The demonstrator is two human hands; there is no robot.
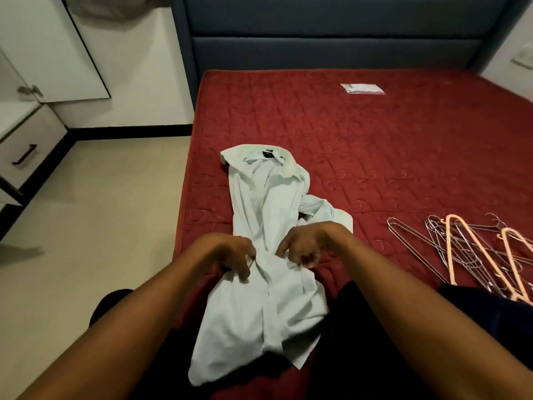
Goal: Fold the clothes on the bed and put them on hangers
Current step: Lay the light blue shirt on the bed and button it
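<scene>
Both hands are pinching the crumpled pale-green collared cotton shirt (265, 226) lying on the red quilted mattress (389, 145): left hand (230, 255) and right hand (305, 246), fingers curled, apparently at the waist.

Both hands (230, 255) (305, 246) pinching pale shirt (265, 203) on red mattress (375, 145).

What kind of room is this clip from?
Most likely a home bedroom: a red mattress against a padded blue-grey headboard, a drawer unit beside the bed, and a shirt and hangers lying on the mattress.
</scene>
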